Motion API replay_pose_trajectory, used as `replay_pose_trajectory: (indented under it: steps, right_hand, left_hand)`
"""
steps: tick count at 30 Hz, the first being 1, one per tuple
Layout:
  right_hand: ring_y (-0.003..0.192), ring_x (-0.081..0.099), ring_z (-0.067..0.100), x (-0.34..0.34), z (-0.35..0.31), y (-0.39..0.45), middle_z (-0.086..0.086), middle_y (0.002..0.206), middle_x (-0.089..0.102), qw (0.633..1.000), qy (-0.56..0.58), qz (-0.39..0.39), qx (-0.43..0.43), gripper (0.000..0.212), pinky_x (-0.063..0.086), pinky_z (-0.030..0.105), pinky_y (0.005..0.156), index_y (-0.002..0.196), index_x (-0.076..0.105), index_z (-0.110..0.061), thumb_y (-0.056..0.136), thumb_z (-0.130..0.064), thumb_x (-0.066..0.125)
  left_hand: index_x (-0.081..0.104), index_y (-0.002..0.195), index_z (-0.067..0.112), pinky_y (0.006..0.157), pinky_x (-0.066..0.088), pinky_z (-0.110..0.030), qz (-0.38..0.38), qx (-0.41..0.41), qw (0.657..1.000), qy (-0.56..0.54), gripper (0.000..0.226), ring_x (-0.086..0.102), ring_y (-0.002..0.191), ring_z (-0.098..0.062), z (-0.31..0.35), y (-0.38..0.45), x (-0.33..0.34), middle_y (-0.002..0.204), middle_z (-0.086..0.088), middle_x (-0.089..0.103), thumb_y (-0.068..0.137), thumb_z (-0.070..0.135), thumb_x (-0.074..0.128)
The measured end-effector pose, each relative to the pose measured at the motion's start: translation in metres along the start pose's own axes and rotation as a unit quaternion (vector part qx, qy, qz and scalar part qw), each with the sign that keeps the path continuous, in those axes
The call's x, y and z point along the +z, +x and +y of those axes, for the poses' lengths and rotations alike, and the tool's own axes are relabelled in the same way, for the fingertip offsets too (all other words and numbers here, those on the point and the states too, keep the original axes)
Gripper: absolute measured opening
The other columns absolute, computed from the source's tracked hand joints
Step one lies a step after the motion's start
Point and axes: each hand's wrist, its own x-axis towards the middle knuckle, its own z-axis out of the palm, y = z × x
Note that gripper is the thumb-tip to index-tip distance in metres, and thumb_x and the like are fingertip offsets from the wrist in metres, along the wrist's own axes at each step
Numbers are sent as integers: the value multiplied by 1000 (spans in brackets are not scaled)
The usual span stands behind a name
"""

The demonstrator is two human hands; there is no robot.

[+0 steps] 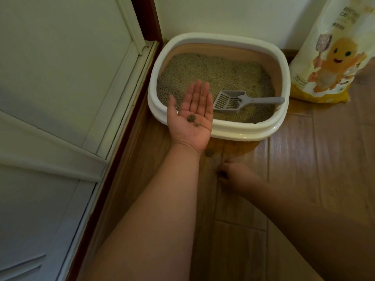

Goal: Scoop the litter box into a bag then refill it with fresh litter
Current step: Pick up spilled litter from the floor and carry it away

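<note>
Holding two clumps [192, 120] on its flat palm, left hand [190, 116] hovers mid-frame; right hand [233, 173] pinches another off the floor. Clumps look light, crumbly: pinch gently.

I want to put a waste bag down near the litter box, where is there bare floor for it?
Bare wooden floor lies right of the right hand, between the cream oval litter box and the yellow cat litter bag. Crowded: in front of the box, where a clump lies by the open left hand carrying small clumps. The grey slotted scoop lies in the litter.
</note>
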Motion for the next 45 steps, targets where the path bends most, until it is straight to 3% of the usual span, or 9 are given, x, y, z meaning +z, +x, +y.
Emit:
replay_pose_trajectory:
  steps: [5,9,14,18,26,32,38,42,45]
  right_hand:
    - [101,59,13,-3,-2,1,-6,118,56,998,48,38,5,18,54,30,89,110,66,-27,92,-24,66]
    - [80,52,1,-47,-15,-1,-12,97,51,973,126,182,-63,15,51,22,73,93,60,-29,86,-26,73]
    - [80,56,10,-96,-46,-5,-3,94,56,897,230,346,-152,19,49,21,68,99,62,-20,86,-19,74]
    - [82,58,13,-111,-67,4,-1,92,60,875,247,371,-187,21,46,21,70,103,66,-16,84,-18,76]
    - [91,57,5,-114,-67,7,-3,101,69,902,194,319,-216,36,45,15,79,121,70,-19,86,-24,76]
    - [87,61,6,-106,-56,10,-7,97,65,889,281,336,-135,13,54,25,72,107,68,-23,95,-20,64]
    - [100,62,11,-61,-33,24,-8,110,63,988,94,93,-83,29,53,32,92,123,64,-28,95,-23,60]
    - [138,41,24,-33,-30,31,-1,156,40,999,-26,1,-44,55,37,37,112,151,42,-30,97,-25,54]
    - [141,32,29,-25,-32,31,-2,163,27,993,-102,-21,-48,54,35,41,114,152,39,-33,100,-25,49]
  left_hand:
    - [55,142,3,112,45,-41,1,-6,1000,5,65,59,133,-29,-1,1,-2,146,-15,58,102,54,48]
    - [54,143,4,112,45,-42,2,-3,1000,6,65,60,131,-30,-1,4,-4,145,-15,59,102,54,48]
    - [52,146,5,113,44,-43,11,17,1000,7,67,60,131,-30,0,9,-6,144,-15,60,102,54,46]
    - [52,146,4,117,40,-44,17,19,999,30,66,60,131,-30,-5,13,-8,144,-14,60,103,54,43]
    - [50,147,4,116,40,-43,1,10,1000,25,67,59,132,-30,-4,12,-10,146,-14,58,103,54,43]
    - [54,143,4,110,46,-44,1,30,999,-23,63,58,133,-32,10,8,-8,142,-15,61,102,52,47]
    - [55,143,7,117,40,-45,2,16,999,-37,65,58,133,-33,19,6,-8,142,-13,62,99,54,52]
    - [52,148,10,118,38,-46,-3,7,1000,-20,68,57,134,-33,22,5,-8,144,-12,61,98,56,52]
    - [51,148,10,119,36,-47,-3,2,1000,-4,68,56,135,-32,24,4,-8,144,-12,60,98,56,53]
